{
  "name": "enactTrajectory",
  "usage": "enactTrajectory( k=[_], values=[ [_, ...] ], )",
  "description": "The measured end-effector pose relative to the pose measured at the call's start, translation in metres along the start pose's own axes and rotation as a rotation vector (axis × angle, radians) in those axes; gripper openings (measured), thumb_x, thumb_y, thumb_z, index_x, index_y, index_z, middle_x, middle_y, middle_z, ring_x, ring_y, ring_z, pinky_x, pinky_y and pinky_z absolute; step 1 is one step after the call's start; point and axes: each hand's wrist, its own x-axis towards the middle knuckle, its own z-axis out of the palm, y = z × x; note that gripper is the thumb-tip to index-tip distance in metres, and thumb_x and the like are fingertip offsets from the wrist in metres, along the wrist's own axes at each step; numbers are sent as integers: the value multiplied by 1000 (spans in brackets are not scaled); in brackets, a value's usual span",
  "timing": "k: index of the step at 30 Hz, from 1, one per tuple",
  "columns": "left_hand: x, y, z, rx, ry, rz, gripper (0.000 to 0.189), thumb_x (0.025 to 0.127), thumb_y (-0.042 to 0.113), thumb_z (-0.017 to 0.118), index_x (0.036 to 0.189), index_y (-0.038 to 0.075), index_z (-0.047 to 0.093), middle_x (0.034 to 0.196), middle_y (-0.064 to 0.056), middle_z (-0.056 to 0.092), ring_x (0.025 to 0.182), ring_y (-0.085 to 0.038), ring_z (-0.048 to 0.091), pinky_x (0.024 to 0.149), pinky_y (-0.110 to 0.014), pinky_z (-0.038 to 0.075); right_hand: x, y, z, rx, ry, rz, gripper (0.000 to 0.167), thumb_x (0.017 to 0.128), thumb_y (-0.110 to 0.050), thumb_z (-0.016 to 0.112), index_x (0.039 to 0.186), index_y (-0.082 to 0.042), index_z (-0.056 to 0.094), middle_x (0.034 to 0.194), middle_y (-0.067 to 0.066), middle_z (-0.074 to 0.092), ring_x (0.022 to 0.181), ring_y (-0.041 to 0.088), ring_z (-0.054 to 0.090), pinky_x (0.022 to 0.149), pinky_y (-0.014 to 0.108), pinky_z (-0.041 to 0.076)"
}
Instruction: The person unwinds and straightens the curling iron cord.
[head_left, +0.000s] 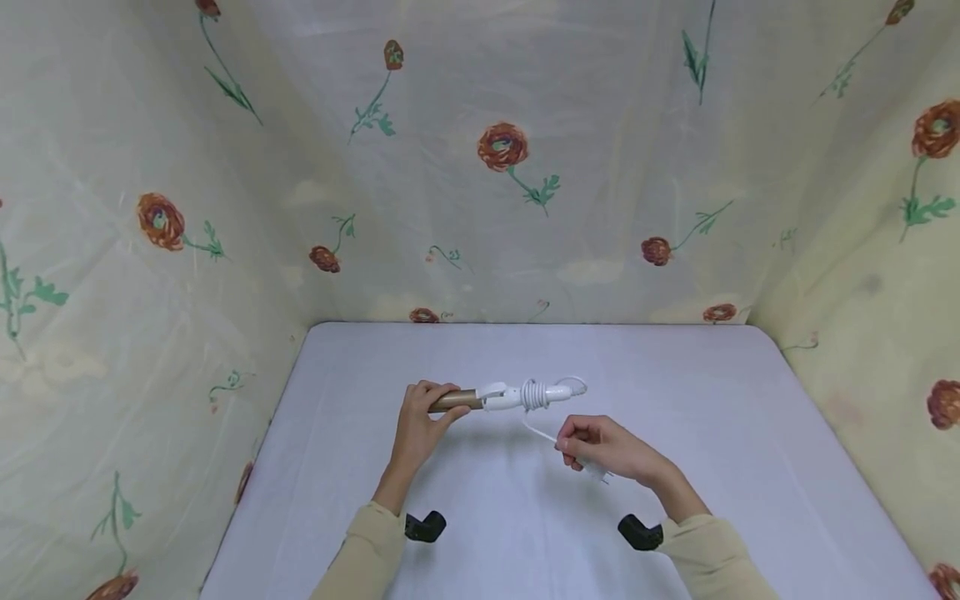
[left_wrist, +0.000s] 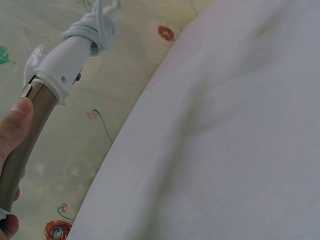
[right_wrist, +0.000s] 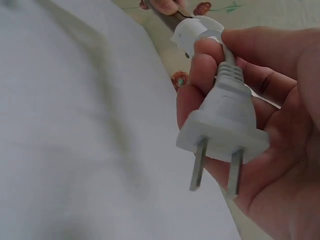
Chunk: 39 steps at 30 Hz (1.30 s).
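A curling iron (head_left: 501,398) with a bronze barrel and a white handle is held level above the table. My left hand (head_left: 420,427) grips it by the barrel (left_wrist: 31,132), thumb near the clamp end. White cord (head_left: 534,394) is wound in several turns round the handle, with a small loop beyond its tip. From the coil a loose length runs to my right hand (head_left: 611,447), which pinches the cord between thumb and fingers just behind the plug. That white two-pin plug (right_wrist: 225,112) lies over the curled fingers, its metal pins pointing away from the coil.
Beneath both hands is a table (head_left: 525,533) covered in white cloth. Flower-patterned sheets (head_left: 450,208) hang behind it and along both sides. A black wrist mount (head_left: 425,527) sticks out from the left sleeve, another (head_left: 640,532) from the right.
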Motion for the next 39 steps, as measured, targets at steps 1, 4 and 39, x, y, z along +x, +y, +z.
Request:
enactTrajectory(
  k=[1, 4, 39],
  values=[
    [0, 0, 0, -1, 2, -1, 37, 76, 38, 75, 108, 20, 71, 100, 0, 61, 90, -15, 48, 74, -32, 44, 0, 2, 1, 9, -9, 5, 24, 96, -29, 55, 98, -6, 58, 82, 10, 61, 72, 14, 57, 67, 33, 48],
    [0, -1, 0, -6, 10, 4, 37, 76, 38, 76, 107, 20, 71, 99, 0, 60, 90, -14, 47, 74, -31, 43, 3, 7, 5, 24, -36, 18, 25, 95, -28, 57, 99, -3, 58, 83, 9, 62, 72, 14, 58, 67, 32, 49],
    [-5, -5, -3, -22, -1, 31, 39, 75, 42, 74, 108, 22, 70, 98, 3, 60, 90, -12, 47, 77, -33, 43, 27, 46, 14, -92, 21, 82, 22, 91, -25, 63, 92, -4, 59, 74, 0, 60, 69, 12, 55, 64, 27, 46]
  ],
)
